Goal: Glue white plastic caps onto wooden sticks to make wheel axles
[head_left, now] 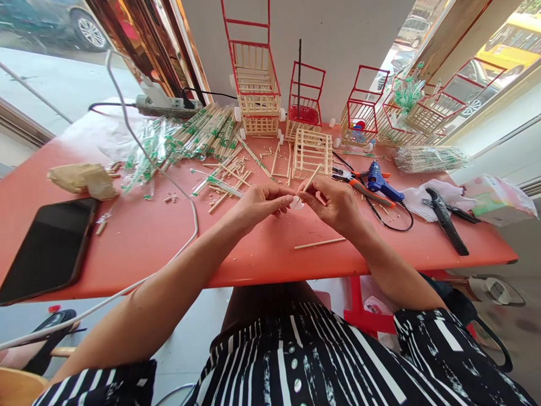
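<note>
My two hands meet over the middle of the table, in front of a small wooden-stick basket frame (313, 152). My left hand (264, 204) is closed, its thumb and fingers pinching a small whitish round piece (296, 203). My right hand (333, 200) is closed around a short wooden stick (313, 177) that tilts up and away. The stick's lower end comes close to the round piece; whether they touch is hidden by my fingertips. On the table below my right hand lies another wooden stick (320, 243).
Small stick carts (257, 73) with red frames stand along the wall. Wrapped chopsticks (203, 132) lie back left. A blue glue gun (380, 181), orange-handled pliers (372, 193) and a black clamp (448, 220) are at right. A phone (51, 245) and white cable (195, 217) are left.
</note>
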`<action>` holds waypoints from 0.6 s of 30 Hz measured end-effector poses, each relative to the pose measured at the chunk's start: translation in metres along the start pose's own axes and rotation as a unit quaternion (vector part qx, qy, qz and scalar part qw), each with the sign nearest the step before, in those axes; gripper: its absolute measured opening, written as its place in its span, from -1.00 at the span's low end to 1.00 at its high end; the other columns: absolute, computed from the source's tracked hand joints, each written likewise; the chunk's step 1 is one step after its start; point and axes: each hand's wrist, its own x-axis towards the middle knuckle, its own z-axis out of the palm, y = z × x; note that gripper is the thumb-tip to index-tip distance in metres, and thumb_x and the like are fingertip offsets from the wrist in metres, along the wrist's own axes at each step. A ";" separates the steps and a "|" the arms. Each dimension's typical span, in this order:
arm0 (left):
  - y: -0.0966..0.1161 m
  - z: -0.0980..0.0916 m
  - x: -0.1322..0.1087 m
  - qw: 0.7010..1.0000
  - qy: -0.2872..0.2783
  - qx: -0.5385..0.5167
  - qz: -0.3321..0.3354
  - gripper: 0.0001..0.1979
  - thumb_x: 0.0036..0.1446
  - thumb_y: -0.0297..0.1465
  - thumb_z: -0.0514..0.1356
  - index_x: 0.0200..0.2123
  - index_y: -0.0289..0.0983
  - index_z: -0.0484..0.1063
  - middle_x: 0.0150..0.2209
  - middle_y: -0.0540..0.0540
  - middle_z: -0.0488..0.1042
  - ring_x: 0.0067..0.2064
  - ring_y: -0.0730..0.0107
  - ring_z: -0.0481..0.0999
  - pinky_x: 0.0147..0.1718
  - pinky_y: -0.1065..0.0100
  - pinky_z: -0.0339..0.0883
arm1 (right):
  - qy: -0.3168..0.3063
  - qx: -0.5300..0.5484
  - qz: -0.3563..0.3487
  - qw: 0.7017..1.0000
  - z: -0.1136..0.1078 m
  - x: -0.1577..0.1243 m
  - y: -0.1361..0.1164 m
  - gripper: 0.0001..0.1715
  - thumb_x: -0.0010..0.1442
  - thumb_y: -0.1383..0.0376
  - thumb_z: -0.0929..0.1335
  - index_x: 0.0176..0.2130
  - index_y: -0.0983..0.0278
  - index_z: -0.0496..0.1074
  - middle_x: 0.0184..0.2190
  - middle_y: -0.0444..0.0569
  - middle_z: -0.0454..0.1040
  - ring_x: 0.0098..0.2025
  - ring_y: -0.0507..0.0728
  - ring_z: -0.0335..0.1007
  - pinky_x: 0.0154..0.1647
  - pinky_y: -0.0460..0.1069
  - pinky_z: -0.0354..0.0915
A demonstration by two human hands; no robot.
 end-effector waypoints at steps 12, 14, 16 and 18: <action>0.001 0.003 -0.001 0.999 0.007 -0.032 -0.009 -0.57 -0.04 -0.13 0.47 -0.20 -0.35 0.69 -0.44 -0.08 0.57 -0.43 0.47 0.50 -0.38 0.41 0.44 | -0.009 -0.003 0.012 1.000 0.000 0.000 0.001 -0.56 0.44 -0.01 0.30 -0.32 0.25 0.44 -0.41 -0.09 0.49 -0.43 0.03 0.26 -0.36 -0.03 0.16; -0.001 0.003 0.000 0.999 0.006 -0.038 -0.014 -0.56 -0.04 -0.13 0.47 -0.19 -0.34 0.69 -0.43 -0.08 0.59 -0.41 0.45 0.52 -0.35 0.40 0.47 | -0.011 -0.004 0.012 1.000 0.000 -0.001 0.001 -0.56 0.44 -0.01 0.30 -0.32 0.25 0.44 -0.42 -0.10 0.48 -0.43 0.03 0.24 -0.36 -0.03 0.16; -0.002 0.002 0.000 0.999 0.007 -0.046 -0.021 -0.55 -0.06 -0.12 0.49 -0.20 -0.34 0.69 -0.42 -0.09 0.59 -0.40 0.45 0.52 -0.33 0.38 0.49 | -0.013 -0.007 0.016 1.000 0.000 -0.001 0.002 -0.56 0.44 -0.01 0.29 -0.31 0.24 0.44 -0.42 -0.10 0.47 -0.44 0.03 0.23 -0.36 -0.03 0.15; -0.004 0.002 0.001 0.998 0.007 -0.056 -0.027 -0.54 -0.08 -0.11 0.50 -0.21 -0.35 0.69 -0.42 -0.09 0.59 -0.40 0.45 0.52 -0.32 0.38 0.50 | -0.014 -0.008 0.017 1.000 0.000 -0.001 0.002 -0.55 0.44 -0.02 0.29 -0.32 0.24 0.44 -0.43 -0.11 0.46 -0.44 0.03 0.22 -0.36 -0.03 0.15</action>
